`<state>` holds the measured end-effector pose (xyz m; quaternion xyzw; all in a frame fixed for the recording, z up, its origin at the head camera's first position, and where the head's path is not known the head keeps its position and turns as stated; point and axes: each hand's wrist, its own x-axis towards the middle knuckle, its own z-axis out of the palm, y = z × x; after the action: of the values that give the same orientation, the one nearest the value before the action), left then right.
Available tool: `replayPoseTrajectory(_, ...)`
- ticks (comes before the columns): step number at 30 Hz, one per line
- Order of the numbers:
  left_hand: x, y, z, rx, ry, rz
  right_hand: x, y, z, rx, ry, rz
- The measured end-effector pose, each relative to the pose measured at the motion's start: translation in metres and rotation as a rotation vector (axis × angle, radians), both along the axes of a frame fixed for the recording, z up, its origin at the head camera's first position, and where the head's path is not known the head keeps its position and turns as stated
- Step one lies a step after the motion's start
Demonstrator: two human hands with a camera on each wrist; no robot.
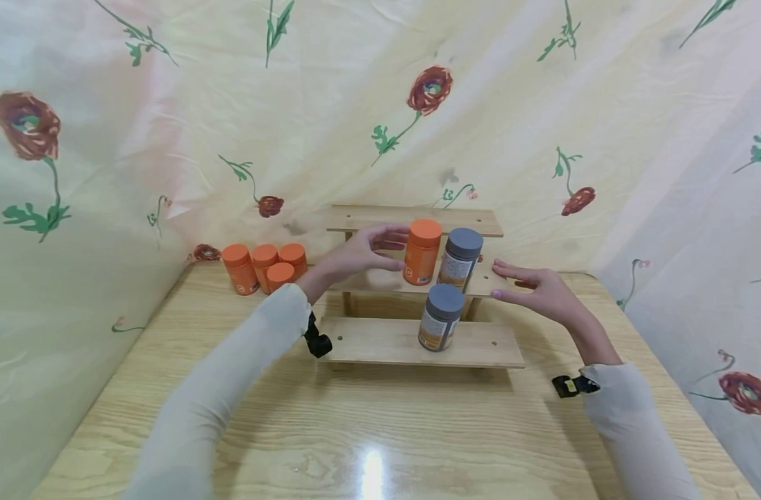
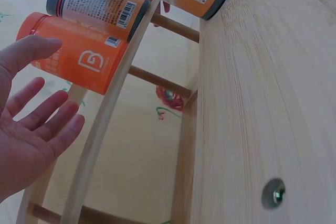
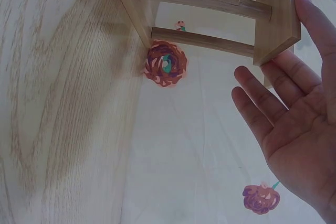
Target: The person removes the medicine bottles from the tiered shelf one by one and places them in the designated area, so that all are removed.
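Observation:
On the middle tier of a wooden step shelf point(image 1: 380, 342) stand an orange jar point(image 1: 421, 253) and, just right of it, a grey-lidded jar point(image 1: 460, 258). A second grey-lidded jar point(image 1: 440, 318) is upright on the lowest tier. My left hand point(image 1: 371, 251) is beside the orange jar, fingers extended and apart; in the left wrist view the thumb point(image 2: 44, 48) overlaps the jar's side and the palm holds nothing. At the shelf's right end, my right hand point(image 1: 537, 292) has its fingers spread, with the fingertips at the middle board's end point(image 3: 283, 24).
Several orange jars point(image 1: 237, 269) stand grouped on the wooden table point(image 1: 293, 430) left of the shelf. The bare top tier point(image 1: 412, 219) sits close to a flowered cloth point(image 1: 330, 125) that hangs behind and at both sides.

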<state>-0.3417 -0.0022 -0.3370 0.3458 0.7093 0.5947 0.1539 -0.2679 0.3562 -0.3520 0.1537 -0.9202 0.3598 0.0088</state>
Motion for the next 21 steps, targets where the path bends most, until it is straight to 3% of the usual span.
replayPoseTrajectory(14, -0.007, 0.015, -0.003, 0.019, -0.049, -0.005, 0.007, -0.006, 0.007, -0.003, 0.000, 0.000)
replayPoseTrajectory(21, -0.005, 0.018, 0.000, 0.004, -0.033, 0.004, 0.008, -0.005, 0.007, 0.003, 0.000, -0.001)
